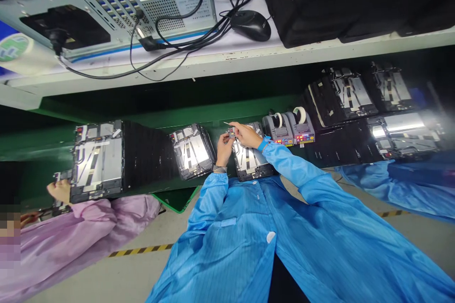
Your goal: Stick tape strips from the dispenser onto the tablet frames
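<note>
Left hand [223,149] and right hand [247,135] together, both pinching small component [232,131] between fingers, held just above tablet panel [250,161] near far edge of green desk [35,147]. Thin pointed tip [226,123] juts left from component; too small to tell what it is. We have second panel [192,151] just left, two tape dispensers [288,128] just right. Co-worker's pink sleeve [76,232] and hand [59,191] sit at desk's near left edge, beside larger panel [97,161]. Computer case [117,4] and mouse [250,26] lie on shelf [227,64] above.
</note>
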### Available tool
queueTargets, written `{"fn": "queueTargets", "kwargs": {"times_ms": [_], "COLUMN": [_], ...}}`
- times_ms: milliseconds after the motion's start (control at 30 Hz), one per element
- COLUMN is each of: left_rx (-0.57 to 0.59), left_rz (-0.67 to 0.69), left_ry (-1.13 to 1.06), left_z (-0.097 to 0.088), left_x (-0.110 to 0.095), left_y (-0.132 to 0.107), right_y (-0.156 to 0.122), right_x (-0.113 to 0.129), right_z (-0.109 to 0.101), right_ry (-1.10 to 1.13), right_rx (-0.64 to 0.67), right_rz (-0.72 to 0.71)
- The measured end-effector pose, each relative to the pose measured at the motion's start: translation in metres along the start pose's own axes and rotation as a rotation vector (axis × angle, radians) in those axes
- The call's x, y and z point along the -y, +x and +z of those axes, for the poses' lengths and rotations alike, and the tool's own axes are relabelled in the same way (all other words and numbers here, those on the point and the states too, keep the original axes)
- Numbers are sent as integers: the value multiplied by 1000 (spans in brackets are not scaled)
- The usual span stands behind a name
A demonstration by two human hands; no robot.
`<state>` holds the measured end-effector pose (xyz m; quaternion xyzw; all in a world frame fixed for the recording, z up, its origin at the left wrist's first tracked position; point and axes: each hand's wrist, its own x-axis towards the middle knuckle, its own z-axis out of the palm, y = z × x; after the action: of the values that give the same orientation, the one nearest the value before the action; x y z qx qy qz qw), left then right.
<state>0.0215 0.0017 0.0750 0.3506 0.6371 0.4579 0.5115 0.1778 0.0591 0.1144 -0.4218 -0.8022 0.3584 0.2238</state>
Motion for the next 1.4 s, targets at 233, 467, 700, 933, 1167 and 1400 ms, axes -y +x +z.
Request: {"fn": "queueTargets", "kwargs": {"times_ms": [233, 467, 700, 933, 1167, 1400], "left_rx": [11, 9, 21, 27, 22, 74], "left_rz": [6, 150, 201, 231, 264, 294], "left_ry": [-89, -106, -103, -88, 29, 245], "left_z": [0, 0, -2, -1, -3, -7], "left_x": [14, 11, 4, 4, 2, -9], "left_y": [6, 2, 0, 1, -1, -3], "right_y": [-17, -66, -62, -54, -52, -48], "right_x": [22, 56, 45, 38, 40, 40], "right_z": [-10, 8, 28, 22, 15, 11], "right_ry": [425, 1660, 1896, 1907, 1936, 1895], "right_rx": [-188, -137, -170, -166, -166, -173], "right_rz": [156, 509, 629, 680, 744, 791]}}
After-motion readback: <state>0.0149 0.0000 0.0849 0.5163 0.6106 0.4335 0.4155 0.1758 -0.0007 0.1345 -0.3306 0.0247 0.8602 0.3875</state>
